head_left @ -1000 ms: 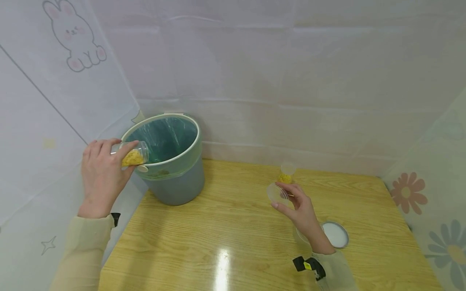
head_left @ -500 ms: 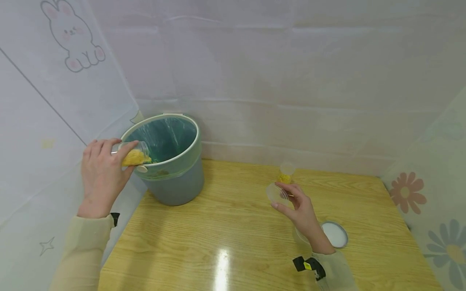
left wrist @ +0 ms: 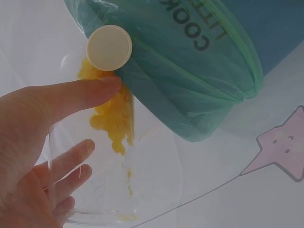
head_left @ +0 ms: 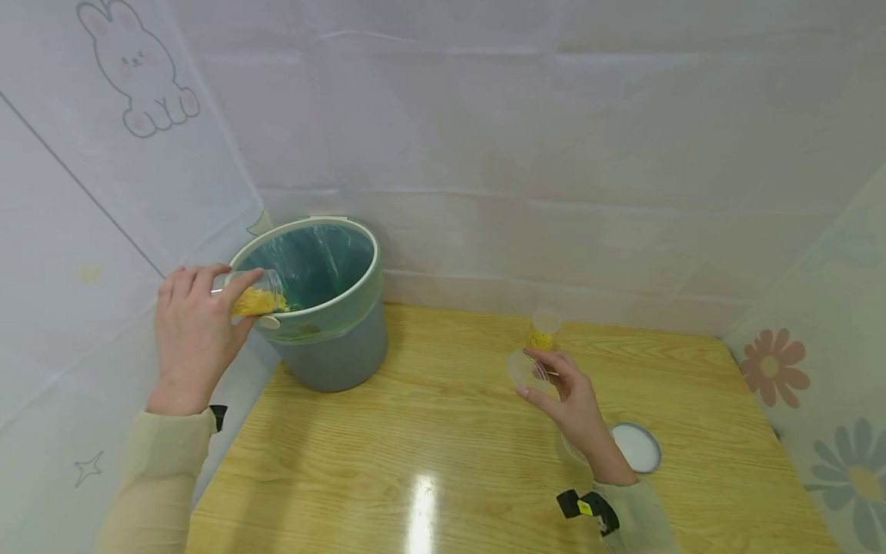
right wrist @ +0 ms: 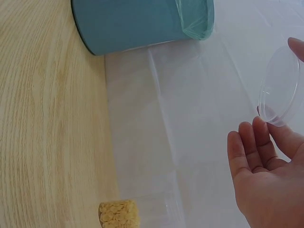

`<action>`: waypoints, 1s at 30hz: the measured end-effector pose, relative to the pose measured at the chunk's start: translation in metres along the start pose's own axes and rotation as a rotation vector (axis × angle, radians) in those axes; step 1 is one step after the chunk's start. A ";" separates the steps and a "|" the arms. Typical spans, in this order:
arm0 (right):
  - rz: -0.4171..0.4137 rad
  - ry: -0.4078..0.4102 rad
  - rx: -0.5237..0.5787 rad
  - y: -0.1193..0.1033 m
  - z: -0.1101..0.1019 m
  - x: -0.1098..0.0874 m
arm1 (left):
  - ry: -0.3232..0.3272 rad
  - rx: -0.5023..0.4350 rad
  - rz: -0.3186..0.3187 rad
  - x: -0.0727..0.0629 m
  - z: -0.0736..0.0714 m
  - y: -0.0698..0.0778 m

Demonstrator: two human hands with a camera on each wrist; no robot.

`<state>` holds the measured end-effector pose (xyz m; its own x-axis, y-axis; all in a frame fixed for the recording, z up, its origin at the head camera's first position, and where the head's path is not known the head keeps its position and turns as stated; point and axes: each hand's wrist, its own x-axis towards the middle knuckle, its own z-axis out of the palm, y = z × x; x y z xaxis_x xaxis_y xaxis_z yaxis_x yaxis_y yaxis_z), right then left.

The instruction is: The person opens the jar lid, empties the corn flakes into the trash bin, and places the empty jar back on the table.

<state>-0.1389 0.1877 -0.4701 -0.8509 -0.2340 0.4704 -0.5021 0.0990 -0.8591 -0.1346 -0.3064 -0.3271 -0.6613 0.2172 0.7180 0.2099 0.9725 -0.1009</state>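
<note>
In the head view my left hand (head_left: 194,323) grips a clear jar (left wrist: 109,175) lying on its side, its mouth over the near left rim of the waste bin (head_left: 339,350). Yellow flakes (left wrist: 111,116) are heaped along the jar's lower side toward the mouth. The bin has a green plastic liner (head_left: 311,261) folded over its edge. Above the right part of the table, my right hand (head_left: 571,396) pinches a clear round plastic lid (right wrist: 280,88) by its edge, between thumb and fingers.
A clear container with yellow flakes (head_left: 541,338) stands near the back wall. Partly hidden behind the right wrist is another clear round vessel (head_left: 571,452), beside a white disc with a grey rim (head_left: 638,448). Patterned sheets (head_left: 443,138) close off the table (head_left: 388,446) behind and at the sides.
The yellow flakes have slid forward in the tilted jar and reach its mouth at the bin's rim. Both hands stay almost still.
</note>
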 end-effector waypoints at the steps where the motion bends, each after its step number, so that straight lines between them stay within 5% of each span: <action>1: 0.001 0.001 0.000 0.000 0.000 0.000 | -0.001 0.001 0.001 0.000 0.000 0.000; 30: 0.020 -0.005 0.011 0.000 0.001 -0.001 | -0.019 -0.014 0.032 0.004 -0.003 0.000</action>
<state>-0.1377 0.1873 -0.4709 -0.8599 -0.2371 0.4520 -0.4833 0.0934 -0.8705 -0.1354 -0.3057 -0.3225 -0.6677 0.2496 0.7013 0.2408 0.9639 -0.1137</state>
